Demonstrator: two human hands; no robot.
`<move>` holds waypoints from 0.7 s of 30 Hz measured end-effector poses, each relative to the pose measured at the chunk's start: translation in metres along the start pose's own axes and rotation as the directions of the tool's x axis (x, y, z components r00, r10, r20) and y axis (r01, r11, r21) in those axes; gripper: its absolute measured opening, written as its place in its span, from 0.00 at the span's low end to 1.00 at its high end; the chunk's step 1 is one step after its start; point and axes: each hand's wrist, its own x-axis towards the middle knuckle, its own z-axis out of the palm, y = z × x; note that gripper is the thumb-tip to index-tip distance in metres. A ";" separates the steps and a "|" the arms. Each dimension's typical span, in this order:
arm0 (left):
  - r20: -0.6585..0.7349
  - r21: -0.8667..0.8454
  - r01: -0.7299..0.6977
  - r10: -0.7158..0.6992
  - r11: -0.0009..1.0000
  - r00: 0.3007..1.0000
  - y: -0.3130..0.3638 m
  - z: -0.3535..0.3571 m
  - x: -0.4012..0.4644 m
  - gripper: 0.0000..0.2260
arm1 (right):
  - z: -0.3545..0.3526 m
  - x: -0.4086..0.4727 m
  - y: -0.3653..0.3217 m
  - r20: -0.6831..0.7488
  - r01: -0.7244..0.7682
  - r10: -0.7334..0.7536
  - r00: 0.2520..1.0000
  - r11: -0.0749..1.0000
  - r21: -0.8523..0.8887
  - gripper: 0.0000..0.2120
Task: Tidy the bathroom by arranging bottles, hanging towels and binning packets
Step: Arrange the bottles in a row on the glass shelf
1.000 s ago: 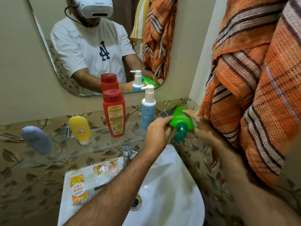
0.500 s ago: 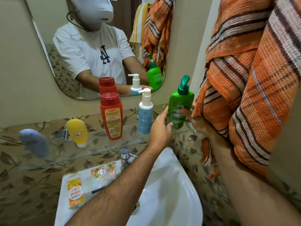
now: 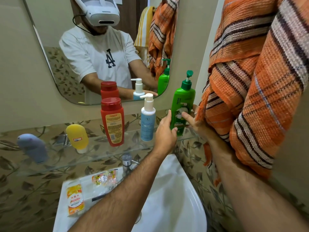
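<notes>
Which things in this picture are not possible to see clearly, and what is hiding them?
Head view:
- Base of the green pump bottle: covered by the left hand and right hand, so whether it rests on the glass shelf is unclear.
- Sink drain: behind the left forearm.
- Orange towel: top cut off; hanger unseen.
- Packets: print too small.
</notes>
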 end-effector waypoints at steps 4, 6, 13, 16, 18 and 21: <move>0.002 0.023 0.010 -0.010 1.000 1.000 -0.002 0.000 0.003 0.35 | 0.002 0.005 0.006 -0.011 -0.013 0.013 1.000 1.000 -0.016 0.21; 0.004 0.027 0.013 -0.013 1.000 1.000 -0.002 0.001 0.004 0.35 | 0.002 0.008 0.009 0.000 -0.034 0.034 0.999 0.999 -0.007 0.19; 0.008 0.030 -0.005 0.005 1.000 1.000 0.000 0.000 0.000 0.35 | 0.004 0.012 0.020 0.004 -0.041 0.041 0.999 0.999 -0.018 0.15; -0.015 0.020 -0.026 0.026 0.999 1.000 0.001 0.001 -0.007 0.34 | 0.004 0.009 0.022 -0.026 -0.035 0.034 0.999 0.998 -0.054 0.18; -0.016 0.027 -0.052 0.052 0.998 0.998 0.000 0.001 -0.013 0.34 | 0.004 0.005 0.021 -0.066 -0.031 0.024 0.998 0.994 -0.107 0.19; 0.011 0.040 -0.093 0.093 0.995 0.996 -0.003 0.000 -0.021 0.34 | 0.005 -0.003 0.023 -0.081 -0.084 0.070 0.994 0.980 -0.179 0.23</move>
